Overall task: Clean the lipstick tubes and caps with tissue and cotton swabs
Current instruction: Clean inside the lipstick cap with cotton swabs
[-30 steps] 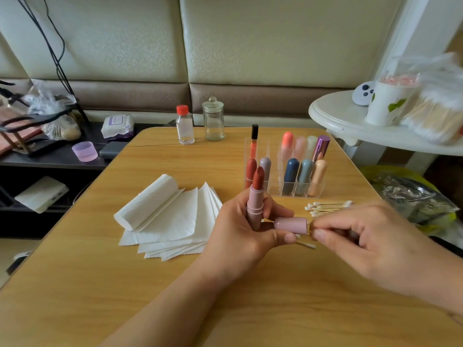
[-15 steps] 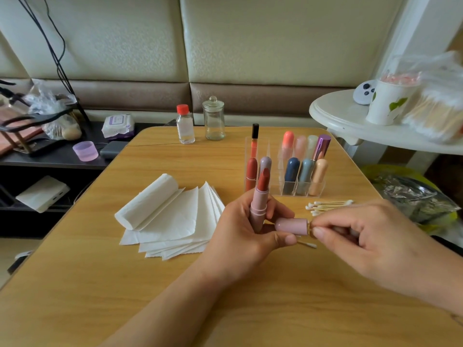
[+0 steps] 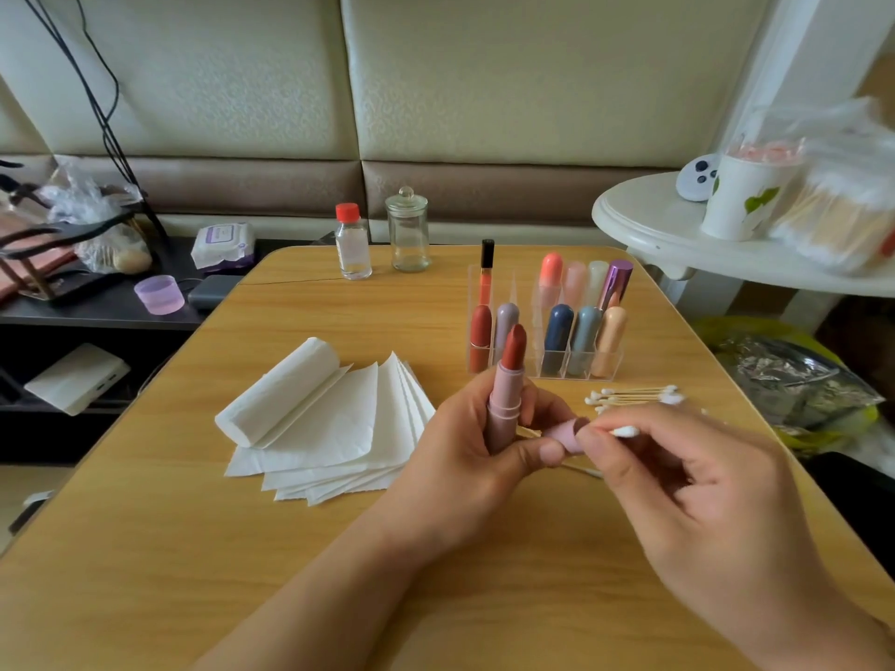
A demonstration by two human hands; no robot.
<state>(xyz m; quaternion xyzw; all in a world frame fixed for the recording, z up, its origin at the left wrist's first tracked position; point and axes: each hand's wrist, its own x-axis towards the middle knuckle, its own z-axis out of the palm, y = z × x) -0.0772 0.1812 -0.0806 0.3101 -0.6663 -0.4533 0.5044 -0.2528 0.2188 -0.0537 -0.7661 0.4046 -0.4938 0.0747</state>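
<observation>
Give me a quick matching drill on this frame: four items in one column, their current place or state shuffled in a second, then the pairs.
Items:
1. open lipstick
2. pink cap
3. tissue stack
4. red-capped bottle

Places or states:
A. lying on the table, left of the hands
B. gripped upright in the left hand
C. standing at the far edge beside the glass jar
D. pinched at the left fingertips, next to the cotton swab in the right hand

Pairs: 1-B, 2-D, 3-A, 4-C

The wooden desk [image 3: 193, 549] carries fanned tissue sheets [image 3: 334, 428] with a roll, a clear lipstick organizer [image 3: 547, 331], loose cotton swabs [image 3: 634, 394], a small bottle [image 3: 353, 244] and a glass jar [image 3: 408, 234].
</observation>
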